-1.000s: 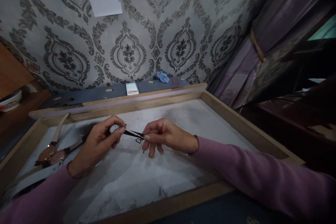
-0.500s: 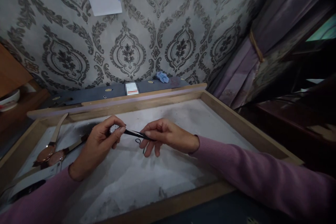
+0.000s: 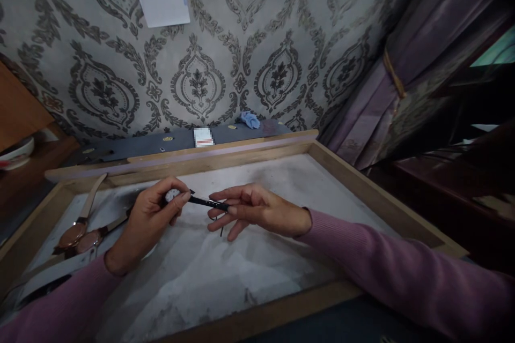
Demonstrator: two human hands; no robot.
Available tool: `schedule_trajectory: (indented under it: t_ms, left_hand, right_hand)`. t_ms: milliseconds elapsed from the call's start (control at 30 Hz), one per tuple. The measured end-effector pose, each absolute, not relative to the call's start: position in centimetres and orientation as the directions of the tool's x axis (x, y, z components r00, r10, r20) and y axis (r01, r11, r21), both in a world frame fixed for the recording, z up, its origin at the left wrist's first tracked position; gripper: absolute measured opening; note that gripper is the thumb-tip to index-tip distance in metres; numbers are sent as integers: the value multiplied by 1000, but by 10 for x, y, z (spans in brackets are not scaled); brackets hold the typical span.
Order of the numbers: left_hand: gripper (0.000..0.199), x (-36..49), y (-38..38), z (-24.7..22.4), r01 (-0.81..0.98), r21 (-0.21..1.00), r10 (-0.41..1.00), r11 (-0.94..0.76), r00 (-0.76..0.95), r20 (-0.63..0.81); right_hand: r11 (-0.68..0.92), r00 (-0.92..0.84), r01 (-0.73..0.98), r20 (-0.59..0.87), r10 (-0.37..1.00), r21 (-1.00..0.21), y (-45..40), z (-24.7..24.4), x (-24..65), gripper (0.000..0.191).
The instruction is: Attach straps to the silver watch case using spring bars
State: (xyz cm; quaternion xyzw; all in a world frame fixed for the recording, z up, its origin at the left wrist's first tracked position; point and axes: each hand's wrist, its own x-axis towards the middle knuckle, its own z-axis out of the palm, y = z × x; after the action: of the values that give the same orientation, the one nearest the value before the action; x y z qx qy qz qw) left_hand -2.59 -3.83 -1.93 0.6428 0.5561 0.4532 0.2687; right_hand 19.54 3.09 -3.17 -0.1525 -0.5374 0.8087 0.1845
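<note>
A wristwatch [image 3: 171, 194] with a white dial and a slim black strap is held over the wooden tray [image 3: 338, 171]. My left hand [image 3: 151, 214] is closed on its case, thumb and forefinger pinching where the strap begins. The strap stretches right to my right hand [image 3: 261, 211], whose thumb presses on its far end while the other fingers are spread. Behind those fingers shows part of a thin dark piece [image 3: 221, 230], its kind unclear. Left of my left hand lie a rose-gold watch [image 3: 72, 235] with a beige strap and a second rose-gold watch [image 3: 89, 241].
The tray's raised wooden rim surrounds a pale, stained lining. On the dark blue cloth [image 3: 161, 141] behind it are a small white box [image 3: 203, 138] and a crumpled blue cloth [image 3: 250, 120]. A purple curtain [image 3: 362, 118] hangs at the right, and a bowl [image 3: 18, 154] stands far left.
The fingers of my right hand have spread, and its thumb has slid along the strap. More of the strap's dotted surface shows. My left hand keeps hold of the watch case.
</note>
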Motion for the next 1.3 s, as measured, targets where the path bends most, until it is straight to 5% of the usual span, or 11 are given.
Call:
schedule_trajectory:
  t_ms: [1300]
  left_hand:
    - [11,-21,-39,-20,621,678,907,-393,138,398]
  right_hand:
    - [-360,-830,-72,-144,538,-930,29,-39,184,35]
